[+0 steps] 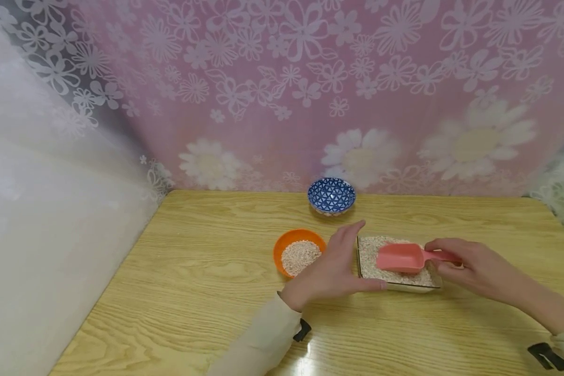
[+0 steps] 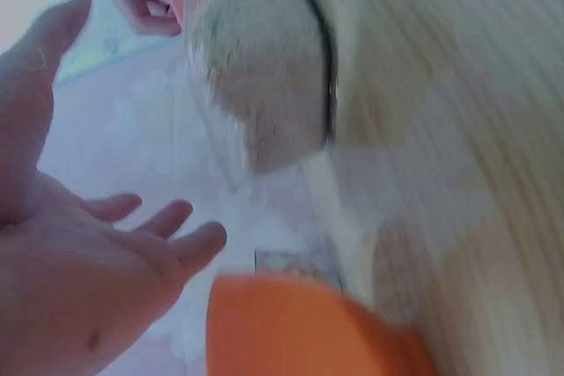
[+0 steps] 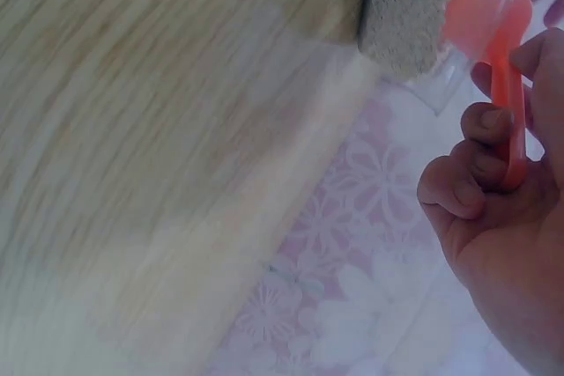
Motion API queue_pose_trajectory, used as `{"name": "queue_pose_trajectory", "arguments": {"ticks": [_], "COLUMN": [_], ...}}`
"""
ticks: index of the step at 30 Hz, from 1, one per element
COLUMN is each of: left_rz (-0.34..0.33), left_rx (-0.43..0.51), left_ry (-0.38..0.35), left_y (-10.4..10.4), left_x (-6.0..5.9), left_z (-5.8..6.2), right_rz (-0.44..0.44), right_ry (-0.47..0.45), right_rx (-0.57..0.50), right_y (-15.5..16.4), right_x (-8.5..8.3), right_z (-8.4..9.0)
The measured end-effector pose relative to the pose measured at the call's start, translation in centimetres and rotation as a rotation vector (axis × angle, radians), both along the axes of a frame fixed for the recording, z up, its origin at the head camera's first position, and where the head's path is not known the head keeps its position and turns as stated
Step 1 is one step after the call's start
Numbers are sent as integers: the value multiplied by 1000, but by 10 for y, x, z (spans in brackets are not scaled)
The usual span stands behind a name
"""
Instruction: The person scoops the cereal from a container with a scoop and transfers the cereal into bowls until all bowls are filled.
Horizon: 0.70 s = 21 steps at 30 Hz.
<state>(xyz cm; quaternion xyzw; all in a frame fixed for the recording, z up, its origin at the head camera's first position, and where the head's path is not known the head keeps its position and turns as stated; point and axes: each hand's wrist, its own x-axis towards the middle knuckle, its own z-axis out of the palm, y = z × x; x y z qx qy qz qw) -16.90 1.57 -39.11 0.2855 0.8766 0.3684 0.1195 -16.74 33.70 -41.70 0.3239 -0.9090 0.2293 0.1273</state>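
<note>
My right hand [image 1: 484, 269] grips the handle of a pink plastic scoop [image 1: 399, 257], with the fingers curled round it in the right wrist view. The scoop's bowl is at the oat-like flakes [image 1: 372, 250] in a clear rectangular container [image 1: 411, 288]. At the container's left side is my left hand [image 1: 326, 274], fingers and thumb spread; the left wrist view shows a gap between its palm and the container. Left of that hand stands an orange bowl [image 1: 291, 236] holding similar pale flakes [image 1: 301, 256], partly hidden by the hand.
A blue-and-white patterned bowl [image 1: 331, 196] stands at the back of the wooden table [image 1: 192, 271]. Behind the table hangs a pink floral curtain [image 1: 272, 104], and a pale sheet [image 1: 42, 209] runs along the left side.
</note>
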Motion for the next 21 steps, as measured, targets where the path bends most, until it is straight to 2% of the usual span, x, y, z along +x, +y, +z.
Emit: {"name": "queue_pose_trajectory", "arguments": {"ticks": [4, 9, 17, 21], "left_rz": [17, 41, 46, 43], "left_rx": [-87, -187, -236, -267], "left_ry": [55, 99, 61, 45], "left_y": [16, 27, 34, 37], "left_x": [0, -7, -14, -16], "left_z": [-4, -12, -23, -26], "right_rz": [-46, -77, -128, -121], "right_ry": [-8, 2, 38, 49], "right_rx": [42, 91, 237, 303], "right_y": [11, 16, 18, 17], "right_x": [4, 5, 3, -2], "right_z": [3, 12, 35, 46]}}
